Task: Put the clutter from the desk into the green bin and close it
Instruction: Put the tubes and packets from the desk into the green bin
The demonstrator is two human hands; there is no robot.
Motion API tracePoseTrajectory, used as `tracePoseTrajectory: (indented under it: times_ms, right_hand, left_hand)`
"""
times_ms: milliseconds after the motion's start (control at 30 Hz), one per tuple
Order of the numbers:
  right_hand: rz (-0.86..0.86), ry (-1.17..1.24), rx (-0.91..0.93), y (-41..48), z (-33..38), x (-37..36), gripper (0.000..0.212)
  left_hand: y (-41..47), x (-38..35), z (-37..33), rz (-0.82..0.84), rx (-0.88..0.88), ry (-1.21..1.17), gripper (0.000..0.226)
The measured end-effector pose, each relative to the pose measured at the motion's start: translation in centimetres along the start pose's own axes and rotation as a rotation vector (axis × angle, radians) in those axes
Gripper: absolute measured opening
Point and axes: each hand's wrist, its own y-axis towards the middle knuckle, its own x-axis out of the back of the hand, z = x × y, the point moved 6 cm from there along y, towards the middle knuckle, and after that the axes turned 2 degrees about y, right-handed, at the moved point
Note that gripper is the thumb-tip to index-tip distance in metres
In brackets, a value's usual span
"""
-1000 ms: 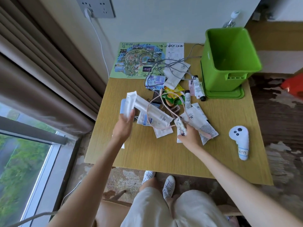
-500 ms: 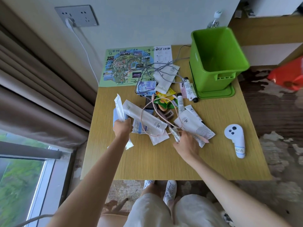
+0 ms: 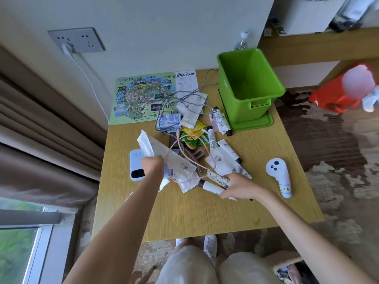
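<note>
Clutter (image 3: 192, 148): L fingers (image 3: 152, 160) round white packets (image 3: 146, 145), R fingers (image 3: 225, 194) round tubes (image 3: 213, 182).

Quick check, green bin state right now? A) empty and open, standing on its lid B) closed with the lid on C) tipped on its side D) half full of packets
A: the green bin stands upright and open with a bare inside, sitting on its flat green lid, while the clutter still lies on the desk.
</note>
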Motion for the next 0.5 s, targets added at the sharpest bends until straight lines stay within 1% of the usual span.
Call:
tracePoseTrajectory:
  times_ms: [67, 133, 167, 233, 300, 367, 500]
  right_hand:
    - [0.057, 0.009, 0.003, -0.4, 0.1, 0.1, 0.049]
    - [0.086, 0.076, -0.001, -0.8, 0.0, 0.3, 0.049]
    - [0.086, 0.134, -0.001, -0.9, 0.0, 0.4, 0.045]
    - [0.054, 0.256, 0.028, -1.0, 0.2, 0.9, 0.036]
    - [0.006, 0.361, 0.061, -0.8, 0.5, 1.4, 0.039]
    - [-0.045, 0.443, 0.077, -0.5, 1.0, 1.9, 0.045]
    - [-0.121, 0.596, 0.160, -0.4, 2.9, 3.3, 0.042]
  left_hand:
    - [-0.1, -0.3, -0.1, -0.011, 0.000, 0.017, 0.027]
    - [-0.3, -0.6, 0.0, -0.002, -0.005, 0.011, 0.020]
    - [-0.4, -0.6, -0.1, -0.004, -0.022, 0.010, 0.017]
    - [-0.8, -0.4, -0.6, -0.014, -0.108, 0.040, 0.010]
    - [-1.3, 0.3, -1.5, -0.032, -0.231, 0.102, 0.004]
    - [-1.8, 1.3, -2.5, -0.044, -0.360, 0.155, 0.012]
    - [-3.5, 3.9, -4.9, -0.105, -0.503, 0.199, 0.016]
